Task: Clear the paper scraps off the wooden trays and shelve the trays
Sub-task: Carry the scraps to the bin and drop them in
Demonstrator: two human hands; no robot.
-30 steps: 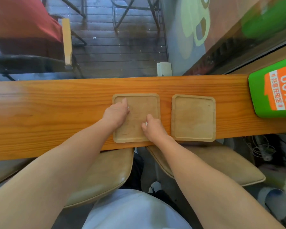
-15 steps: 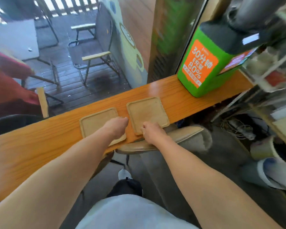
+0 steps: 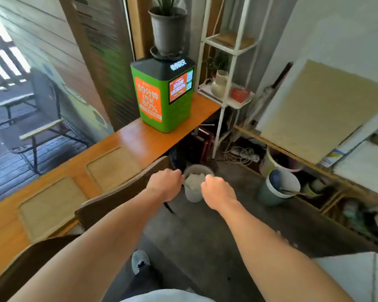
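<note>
Both hands, left and right, closed into loose fists above the floor bin; contents not visible. Two wooden trays lie on the desk, left. Likely stiff and light; grip by the raised rims.

Two pale tan wooden trays are sitting on an orange-brown counter. A green box is showing orange panels with white lettering. A grey bin is holding white scraps.
</note>
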